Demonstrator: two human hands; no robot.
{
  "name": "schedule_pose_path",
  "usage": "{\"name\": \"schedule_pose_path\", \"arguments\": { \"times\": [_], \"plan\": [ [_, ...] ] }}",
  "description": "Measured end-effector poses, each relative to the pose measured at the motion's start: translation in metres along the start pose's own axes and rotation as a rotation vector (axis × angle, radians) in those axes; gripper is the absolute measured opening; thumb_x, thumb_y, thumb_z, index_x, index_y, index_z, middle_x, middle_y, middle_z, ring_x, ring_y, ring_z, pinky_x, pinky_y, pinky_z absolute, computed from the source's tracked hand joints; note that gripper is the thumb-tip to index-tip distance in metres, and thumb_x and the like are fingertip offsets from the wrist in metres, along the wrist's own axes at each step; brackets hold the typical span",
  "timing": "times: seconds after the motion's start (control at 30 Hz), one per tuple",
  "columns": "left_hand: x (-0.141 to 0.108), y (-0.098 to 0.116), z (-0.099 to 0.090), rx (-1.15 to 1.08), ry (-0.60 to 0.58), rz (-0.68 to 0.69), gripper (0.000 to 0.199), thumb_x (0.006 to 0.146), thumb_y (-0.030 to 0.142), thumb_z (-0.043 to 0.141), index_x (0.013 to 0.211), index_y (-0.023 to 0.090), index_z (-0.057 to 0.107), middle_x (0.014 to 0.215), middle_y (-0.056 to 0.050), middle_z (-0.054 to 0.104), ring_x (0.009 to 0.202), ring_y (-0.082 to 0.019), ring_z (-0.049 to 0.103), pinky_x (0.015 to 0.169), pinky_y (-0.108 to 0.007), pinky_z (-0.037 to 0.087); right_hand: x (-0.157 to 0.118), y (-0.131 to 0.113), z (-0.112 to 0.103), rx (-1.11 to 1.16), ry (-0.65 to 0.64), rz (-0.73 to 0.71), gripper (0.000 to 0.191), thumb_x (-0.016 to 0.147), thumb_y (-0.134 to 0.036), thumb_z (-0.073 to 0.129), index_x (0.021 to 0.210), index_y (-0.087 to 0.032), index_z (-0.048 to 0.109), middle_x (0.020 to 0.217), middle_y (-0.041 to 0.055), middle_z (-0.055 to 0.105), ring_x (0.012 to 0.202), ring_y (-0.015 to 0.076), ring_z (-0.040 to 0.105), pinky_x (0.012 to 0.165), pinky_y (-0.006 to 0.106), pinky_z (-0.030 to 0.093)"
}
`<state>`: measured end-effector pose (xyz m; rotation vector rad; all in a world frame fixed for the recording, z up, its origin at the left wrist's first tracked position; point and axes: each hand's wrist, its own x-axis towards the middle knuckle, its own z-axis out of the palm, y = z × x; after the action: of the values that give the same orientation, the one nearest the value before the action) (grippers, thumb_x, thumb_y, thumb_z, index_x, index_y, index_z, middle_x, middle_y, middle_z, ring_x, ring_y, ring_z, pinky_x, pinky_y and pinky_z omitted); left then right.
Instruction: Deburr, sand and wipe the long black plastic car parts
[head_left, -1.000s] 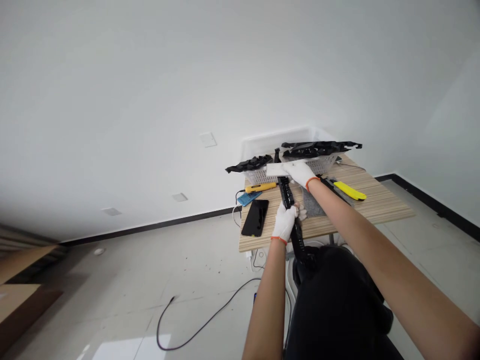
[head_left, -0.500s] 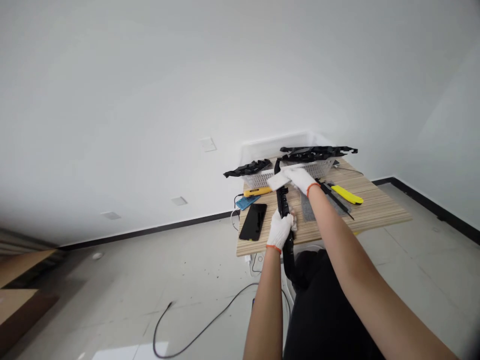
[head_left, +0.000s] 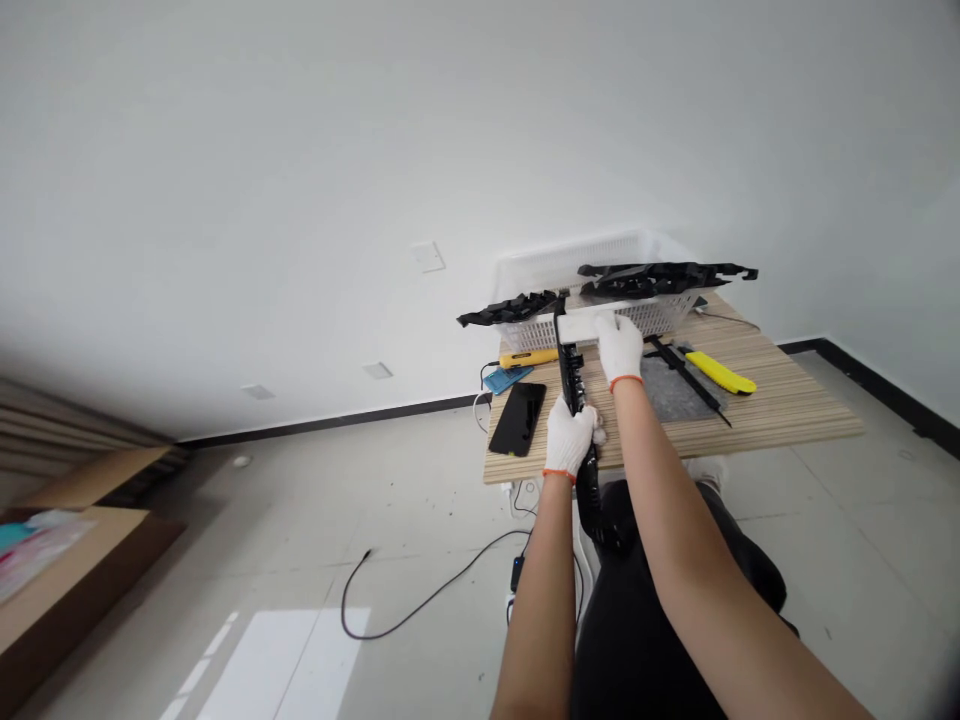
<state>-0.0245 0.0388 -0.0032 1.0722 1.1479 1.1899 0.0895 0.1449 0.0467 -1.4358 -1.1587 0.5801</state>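
My left hand (head_left: 568, 437), in a white knit glove with an orange cuff, is closed around a long black plastic trim piece (head_left: 572, 375). The piece runs from the basket's near side down to my lap. Gloved the same way, my right hand (head_left: 619, 347) pinches a flat white rectangular piece (head_left: 581, 328), which lies across the upper part of the trim; its kind is unclear. Behind both hands stands a white plastic basket (head_left: 540, 335), with more black plastic parts (head_left: 660, 280) lying across its top.
On the wood-grain table (head_left: 795, 415) lie a black phone-like slab (head_left: 517, 418), an orange-yellow corded tool (head_left: 529, 358), a blue card-like object (head_left: 508, 379), a grey cloth (head_left: 667, 395), a thin black tool (head_left: 690, 380) and a yellow-handled tool (head_left: 720, 372). A black cable (head_left: 427, 605) curls across the floor.
My right hand and the white piece have turned, so the piece now lies more level across the trim. My left hand keeps its hold. The whole view has shifted slightly.
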Motion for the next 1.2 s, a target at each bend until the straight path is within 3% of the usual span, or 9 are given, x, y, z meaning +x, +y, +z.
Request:
{"name": "schedule_pose_path", "arguments": {
  "times": [0.1, 0.27, 0.57, 0.9, 1.2],
  "plan": [
    [0.0, -0.001, 0.0, -0.014, -0.02, 0.0, 0.025, 0.071, 0.023, 0.064, 0.085, 0.024, 0.043, 0.055, 0.008, 0.053, 0.036, -0.01, 0.05, 0.038, -0.02, 0.039, 0.001, -0.004, -0.009, -0.033, -0.074, -0.01, 0.046, 0.085, -0.049, 0.052, 0.103, -0.013, 0.076, 0.088, 0.0075, 0.073, 0.086, 0.0223, 0.061, 0.08, 0.03, 0.049],
    [0.0, 0.001, -0.002, 0.074, -0.032, -0.008, 0.023, 0.073, 0.024, 0.065, 0.086, 0.023, 0.046, 0.056, 0.006, 0.054, 0.038, -0.01, 0.052, 0.04, -0.019, 0.04, -0.002, -0.003, -0.013, -0.029, -0.033, -0.01, 0.047, 0.087, -0.048, 0.049, 0.103, -0.014, 0.077, 0.086, 0.0064, 0.072, 0.087, 0.0227, 0.061, 0.081, 0.031, 0.049],
    [-0.002, 0.003, 0.0, -0.004, -0.041, -0.06, 0.028, 0.073, 0.026, 0.07, 0.088, 0.023, 0.047, 0.056, 0.007, 0.053, 0.039, -0.009, 0.051, 0.041, -0.018, 0.039, -0.002, -0.001, -0.005, 0.089, 0.013, 0.03, 0.052, 0.089, -0.046, 0.05, 0.124, -0.014, 0.072, 0.104, 0.0095, 0.075, 0.093, 0.0211, 0.067, 0.084, 0.032, 0.054],
    [0.002, -0.003, -0.001, -0.011, -0.02, -0.073, 0.029, 0.072, 0.025, 0.073, 0.088, 0.022, 0.049, 0.057, 0.007, 0.053, 0.04, -0.008, 0.05, 0.042, -0.018, 0.039, -0.001, 0.003, -0.001, 0.208, -0.073, -0.003, 0.044, 0.083, -0.04, 0.061, 0.115, -0.012, 0.073, 0.115, 0.0093, 0.076, 0.105, 0.0203, 0.066, 0.095, 0.032, 0.052],
    [0.0, -0.001, -0.001, 0.015, -0.001, -0.092, 0.029, 0.072, 0.027, 0.073, 0.086, 0.022, 0.048, 0.057, 0.006, 0.054, 0.038, -0.008, 0.05, 0.041, -0.018, 0.038, -0.003, 0.002, 0.001, 0.258, -0.106, 0.052, 0.047, 0.082, -0.043, 0.059, 0.113, -0.011, 0.072, 0.107, 0.0081, 0.075, 0.091, 0.0178, 0.065, 0.08, 0.028, 0.053]
  ]
}}
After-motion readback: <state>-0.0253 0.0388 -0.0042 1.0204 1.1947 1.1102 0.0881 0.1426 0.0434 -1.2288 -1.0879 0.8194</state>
